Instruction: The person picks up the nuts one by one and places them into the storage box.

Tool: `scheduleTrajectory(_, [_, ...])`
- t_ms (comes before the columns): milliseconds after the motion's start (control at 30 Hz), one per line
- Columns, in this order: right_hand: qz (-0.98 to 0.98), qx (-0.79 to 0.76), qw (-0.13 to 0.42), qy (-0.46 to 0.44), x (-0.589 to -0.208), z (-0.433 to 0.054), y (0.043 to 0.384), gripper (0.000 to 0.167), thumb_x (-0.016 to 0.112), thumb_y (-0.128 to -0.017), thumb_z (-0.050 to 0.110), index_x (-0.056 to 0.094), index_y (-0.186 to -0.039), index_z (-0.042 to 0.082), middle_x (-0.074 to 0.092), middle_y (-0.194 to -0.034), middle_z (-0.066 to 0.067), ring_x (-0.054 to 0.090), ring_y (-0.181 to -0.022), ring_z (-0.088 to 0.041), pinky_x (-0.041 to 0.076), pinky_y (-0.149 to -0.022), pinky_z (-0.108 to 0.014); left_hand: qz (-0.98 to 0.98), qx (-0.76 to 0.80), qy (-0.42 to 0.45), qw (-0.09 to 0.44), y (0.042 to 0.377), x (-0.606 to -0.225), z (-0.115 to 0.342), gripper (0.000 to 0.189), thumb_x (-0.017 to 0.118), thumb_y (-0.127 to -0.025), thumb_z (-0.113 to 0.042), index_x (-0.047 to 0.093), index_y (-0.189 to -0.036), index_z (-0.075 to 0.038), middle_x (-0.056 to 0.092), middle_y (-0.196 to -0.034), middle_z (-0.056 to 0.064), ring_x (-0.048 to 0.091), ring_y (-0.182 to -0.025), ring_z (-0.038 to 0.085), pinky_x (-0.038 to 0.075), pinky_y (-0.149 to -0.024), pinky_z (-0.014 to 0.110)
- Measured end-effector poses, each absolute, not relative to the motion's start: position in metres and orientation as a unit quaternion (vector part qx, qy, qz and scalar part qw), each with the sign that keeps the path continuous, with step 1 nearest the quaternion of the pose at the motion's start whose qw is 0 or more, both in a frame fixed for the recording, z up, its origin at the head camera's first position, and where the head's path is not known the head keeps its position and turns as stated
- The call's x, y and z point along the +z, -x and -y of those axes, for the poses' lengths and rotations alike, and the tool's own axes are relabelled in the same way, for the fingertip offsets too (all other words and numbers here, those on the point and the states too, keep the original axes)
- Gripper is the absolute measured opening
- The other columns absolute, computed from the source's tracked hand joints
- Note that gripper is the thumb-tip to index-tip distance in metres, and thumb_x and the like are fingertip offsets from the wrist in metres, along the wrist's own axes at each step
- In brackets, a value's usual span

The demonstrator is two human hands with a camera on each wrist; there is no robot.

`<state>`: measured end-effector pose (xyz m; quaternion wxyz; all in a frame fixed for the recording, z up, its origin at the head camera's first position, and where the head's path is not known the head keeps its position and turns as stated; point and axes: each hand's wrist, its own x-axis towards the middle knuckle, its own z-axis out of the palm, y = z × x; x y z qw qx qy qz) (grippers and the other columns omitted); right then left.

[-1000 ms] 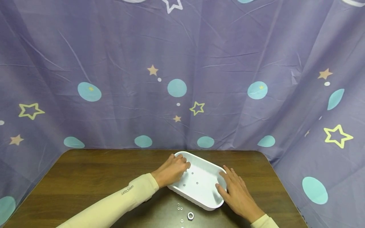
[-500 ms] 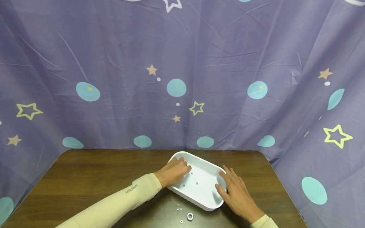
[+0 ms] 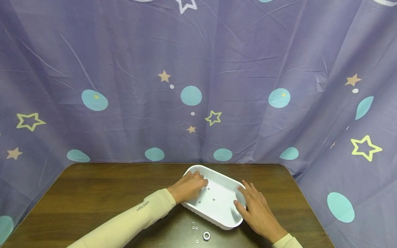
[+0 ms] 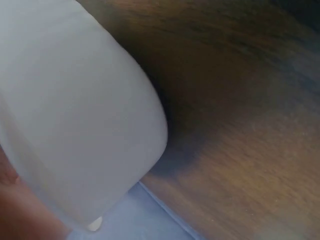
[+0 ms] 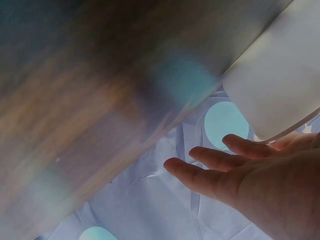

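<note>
A white plastic tray (image 3: 221, 215) lies slanted on the table, with several small metal nuts (image 3: 213, 199) on its floor. My left hand (image 3: 188, 187) reaches into the tray's left end, fingers bent downward. Its fingertips, and anything between them, are hidden from the head view; the left wrist view shows mostly the tray's outer wall (image 4: 85, 110). At the tray's right end rests my right hand (image 3: 258, 213), thumb and forefinger over the rim. In the right wrist view its other fingers (image 5: 200, 177) extend straight beside the tray.
In front of the tray, on the brown wooden table (image 3: 108, 186), lie a larger hex nut (image 3: 206, 236) and several small nuts (image 3: 194, 227). A purple patterned curtain (image 3: 139, 103) hangs behind the table's far edge.
My left hand has shifted slightly right and lower inside the tray, covering a small nut that showed near its fingertips. My right hand and the tray stay in place.
</note>
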<state>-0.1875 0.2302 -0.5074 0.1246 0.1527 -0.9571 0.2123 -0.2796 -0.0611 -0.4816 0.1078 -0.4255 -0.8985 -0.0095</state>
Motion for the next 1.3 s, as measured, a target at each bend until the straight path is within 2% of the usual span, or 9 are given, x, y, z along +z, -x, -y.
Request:
scheduleTrajectory(233, [0.959, 0.211, 0.119, -0.15, -0.507, -0.23, 0.186, 0.056, 0.066, -0.108, 0.041, 0.064, -0.15, 0.004, 0.048, -0.168, -0.023, 0.043, -0.153, -0.055, 0.036, -0.114, -0.08, 0.895, -0.026, 0.421, 0.143, 0.272, -0.471, 0.063, 0.012, 0.084, -0.09, -0.014, 0.077, -0.099, -0.016, 0.069, -0.089, -0.001, 0.062, -0.092, 0.02, 0.054, -0.074, 0.037])
scheduleTrajectory(467, [0.958, 0.209, 0.124, -0.154, -0.507, -0.23, 0.188, 0.056, 0.066, -0.109, 0.041, 0.063, -0.15, 0.004, 0.048, -0.167, -0.024, 0.044, -0.152, -0.055, 0.037, -0.114, -0.08, 0.891, -0.044, 0.42, 0.166, 0.264, -0.446, 0.071, 0.019, 0.086, -0.091, -0.016, 0.078, -0.108, -0.017, 0.074, -0.101, -0.002, 0.066, -0.103, 0.021, 0.054, -0.079, 0.038])
scheduleTrajectory(767, [0.955, 0.211, 0.132, -0.159, -0.507, -0.23, 0.188, 0.056, 0.067, -0.108, 0.04, 0.064, -0.15, 0.003, 0.049, -0.166, -0.023, 0.045, -0.151, -0.056, 0.038, -0.113, -0.081, 0.869, -0.033, 0.445, 0.213, 0.248, -0.431, 0.077, 0.018, 0.087, -0.09, -0.018, 0.077, -0.105, -0.019, 0.074, -0.096, -0.003, 0.067, -0.097, 0.018, 0.053, -0.073, 0.035])
scheduleTrajectory(1133, [0.955, 0.213, 0.132, -0.159, -0.508, -0.23, 0.189, 0.055, 0.067, -0.108, 0.039, 0.065, -0.149, 0.003, 0.05, -0.166, -0.024, 0.046, -0.151, -0.056, 0.038, -0.112, -0.082, 0.849, -0.048, 0.465, 0.245, 0.224, -0.422, 0.084, 0.025, 0.089, -0.087, -0.018, 0.077, -0.109, -0.018, 0.073, -0.097, -0.005, 0.065, -0.102, 0.017, 0.052, -0.074, 0.033])
scheduleTrajectory(1300, [0.955, 0.213, 0.132, -0.159, -0.508, -0.23, 0.189, 0.055, 0.067, -0.108, 0.039, 0.064, -0.149, 0.003, 0.049, -0.166, -0.024, 0.045, -0.151, -0.056, 0.037, -0.113, -0.081, 0.845, -0.051, 0.468, 0.254, 0.214, -0.418, 0.086, 0.028, 0.089, -0.088, -0.018, 0.077, -0.113, -0.018, 0.073, -0.1, -0.005, 0.065, -0.104, 0.017, 0.054, -0.079, 0.035])
